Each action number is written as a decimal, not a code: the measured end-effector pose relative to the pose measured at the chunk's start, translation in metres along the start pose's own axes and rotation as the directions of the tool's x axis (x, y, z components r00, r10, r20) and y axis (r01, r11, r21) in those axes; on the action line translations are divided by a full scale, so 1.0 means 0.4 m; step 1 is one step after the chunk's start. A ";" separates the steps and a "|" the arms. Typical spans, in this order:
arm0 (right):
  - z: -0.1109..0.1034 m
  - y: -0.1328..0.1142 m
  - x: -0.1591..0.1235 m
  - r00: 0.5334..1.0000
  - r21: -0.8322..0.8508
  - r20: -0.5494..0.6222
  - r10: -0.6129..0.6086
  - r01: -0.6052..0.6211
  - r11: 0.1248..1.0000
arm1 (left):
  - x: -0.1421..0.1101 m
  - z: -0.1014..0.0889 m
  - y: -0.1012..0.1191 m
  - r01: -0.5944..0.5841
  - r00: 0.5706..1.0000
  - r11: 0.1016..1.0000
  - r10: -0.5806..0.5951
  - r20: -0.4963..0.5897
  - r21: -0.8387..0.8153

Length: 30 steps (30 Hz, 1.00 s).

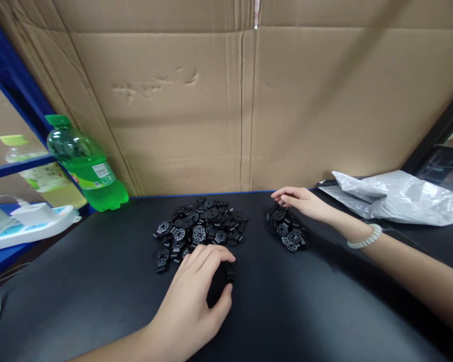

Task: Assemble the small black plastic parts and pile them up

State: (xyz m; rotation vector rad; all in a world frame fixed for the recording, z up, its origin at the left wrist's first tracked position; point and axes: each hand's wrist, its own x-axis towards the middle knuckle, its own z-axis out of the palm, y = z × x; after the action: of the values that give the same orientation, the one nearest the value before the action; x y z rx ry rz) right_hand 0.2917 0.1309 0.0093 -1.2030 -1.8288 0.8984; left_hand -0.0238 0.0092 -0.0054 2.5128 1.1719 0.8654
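In the head view a large heap of black plastic parts with round, holed discs (199, 233) lies on the black tabletop. In front of this heap, my left hand (196, 296) grips one black disc part (230, 272) between its thumb and fingers. A smaller pile of the same parts (290, 234) sits to the right. My right hand (300, 200) is over the far end of that pile, its fingers stretched out and loosely apart, with no part visible in them. The underside of the right hand is partly hidden. A pale beaded bracelet (365, 237) circles the right wrist.
Cardboard (181, 110) walls off the back of the black table (109, 291). At the left stand a green soda bottle (86, 166), a second bottle (41, 173) and a white power strip (33, 226). A silvery plastic bag (403, 198) lies at the back right.
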 end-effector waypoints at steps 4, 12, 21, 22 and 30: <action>-0.001 0.001 -0.001 1.000 0.022 -0.017 -0.003 0.004 1.000 | -0.001 -0.001 0.004 -0.002 1.000 1.000 0.002 0.009 0.013; 0.000 0.015 0.001 0.998 0.049 -0.069 -0.011 0.014 0.999 | -0.004 0.002 -0.001 0.046 0.996 0.981 -0.060 0.065 0.189; -0.007 -0.039 -0.013 0.794 0.110 -0.598 -0.111 0.218 0.970 | 0.010 -0.004 0.007 -0.026 0.988 0.964 -0.015 0.153 0.264; -0.002 -0.055 -0.023 0.758 0.109 -0.639 -0.128 0.254 0.961 | 0.012 -0.005 0.008 -0.045 0.986 0.968 0.004 0.165 0.247; 0.137 -0.185 -0.164 0.896 0.245 -0.433 -0.102 0.226 0.943 | 0.006 0.004 0.010 -0.095 0.982 0.994 0.103 0.159 -0.058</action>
State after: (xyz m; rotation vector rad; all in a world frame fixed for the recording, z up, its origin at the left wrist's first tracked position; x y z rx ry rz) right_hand 0.2315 0.0384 0.0334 -0.9484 -1.3768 0.7168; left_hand -0.0191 0.0082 -0.0040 2.5642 0.9701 0.6885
